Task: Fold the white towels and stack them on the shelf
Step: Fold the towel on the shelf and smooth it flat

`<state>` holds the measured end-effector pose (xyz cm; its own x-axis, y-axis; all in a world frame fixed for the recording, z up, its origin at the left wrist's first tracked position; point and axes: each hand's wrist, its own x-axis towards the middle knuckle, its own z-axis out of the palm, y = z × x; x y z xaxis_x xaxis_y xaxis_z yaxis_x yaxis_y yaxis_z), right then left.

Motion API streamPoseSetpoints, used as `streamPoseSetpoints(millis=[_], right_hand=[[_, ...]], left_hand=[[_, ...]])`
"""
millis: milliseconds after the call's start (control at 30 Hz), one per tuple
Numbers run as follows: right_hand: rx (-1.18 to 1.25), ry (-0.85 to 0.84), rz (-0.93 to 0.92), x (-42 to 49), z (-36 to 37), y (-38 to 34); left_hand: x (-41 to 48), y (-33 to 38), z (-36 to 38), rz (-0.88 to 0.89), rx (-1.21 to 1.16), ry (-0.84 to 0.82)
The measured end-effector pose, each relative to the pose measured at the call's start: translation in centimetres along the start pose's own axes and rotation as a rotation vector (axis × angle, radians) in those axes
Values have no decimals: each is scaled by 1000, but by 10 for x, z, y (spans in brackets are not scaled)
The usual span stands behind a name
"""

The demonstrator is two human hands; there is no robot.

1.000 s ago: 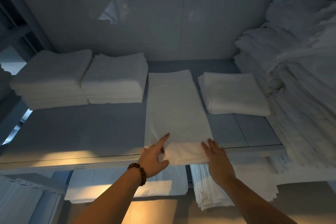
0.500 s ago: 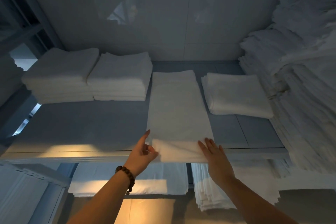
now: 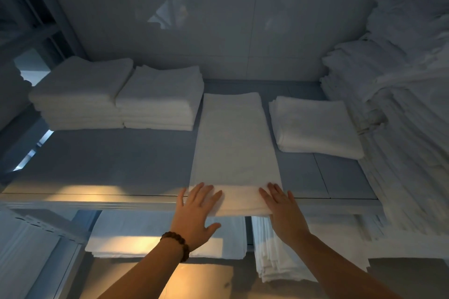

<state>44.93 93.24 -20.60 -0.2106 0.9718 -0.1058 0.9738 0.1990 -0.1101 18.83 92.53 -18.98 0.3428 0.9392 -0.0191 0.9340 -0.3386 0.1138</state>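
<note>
Palms flat and fingers spread, the left hand (image 3: 196, 213) and right hand (image 3: 283, 211) press the near end of the long white terry towel (image 3: 234, 148). It lies lengthwise on the grey shelf (image 3: 109, 160), likely being flattened for its next fold beside the folded white towel stacks (image 3: 121, 97).

Bare forearms, no sleeves — dark brown beaded bracelet (image 3: 175, 244) on left wrist.

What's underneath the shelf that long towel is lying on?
Below the shelf lie a flat white pile and a taller folded stack. Anything farther back is hidden by the shelf.
</note>
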Motion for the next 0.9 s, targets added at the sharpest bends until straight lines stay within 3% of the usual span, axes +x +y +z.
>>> streamPoseSetpoints(millis=[100, 200, 400, 733, 900], right_hand=[[-11, 8, -19, 0, 1, 2], [-38, -7, -24, -2, 2, 6], [-41, -15, 8, -6, 2, 3], [-36, -52, 46, -9, 3, -8], [-183, -59, 47, -5, 0, -10]], left_hand=[[15, 1, 11, 34, 158, -123], [20, -4, 14, -28, 157, -152], [17, -21, 11, 34, 130, -183], [24, -3, 23, -54, 239, -125], [21, -13, 27, -2, 248, -126]])
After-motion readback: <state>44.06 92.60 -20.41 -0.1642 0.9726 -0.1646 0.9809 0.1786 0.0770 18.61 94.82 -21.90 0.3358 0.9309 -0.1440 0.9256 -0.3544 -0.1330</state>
